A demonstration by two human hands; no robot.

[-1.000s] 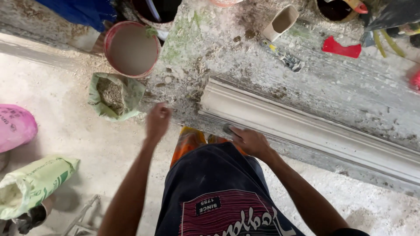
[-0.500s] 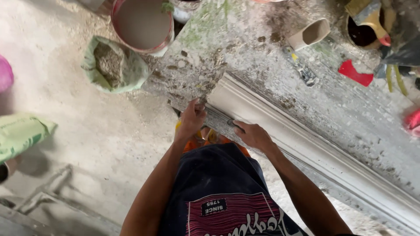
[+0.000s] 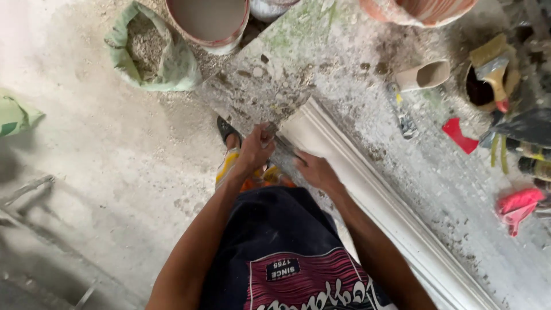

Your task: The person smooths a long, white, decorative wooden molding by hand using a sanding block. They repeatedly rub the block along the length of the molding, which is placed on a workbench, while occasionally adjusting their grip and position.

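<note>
A long white plaster cornice moulding [image 3: 367, 189] lies diagonally on a dusty grey slab table [image 3: 344, 51]. Its near end sits at the table's edge. My left hand [image 3: 256, 148] is clenched at that end on a thin flat metal tool [image 3: 285, 144]. My right hand [image 3: 315, 171] rests on the moulding just to the right, with its fingertips pinching the tool's other end. The tool lies across the moulding's end face and the two hands mostly hide it.
A pink bucket [image 3: 209, 23] and an open green sack of sand [image 3: 149, 54] stand at the table's far-left corner. On the table lie a cut pipe piece [image 3: 425, 74], a pot holding a brush [image 3: 488, 77], a red scraper [image 3: 459, 135] and pink plastic [image 3: 516, 204]. My sandalled foot [image 3: 228, 129] is below.
My left hand came in from the table's edge to the moulding's end and closed on the flat tool. The view shifted right and nearer, and both hands now meet at the moulding's end.
</note>
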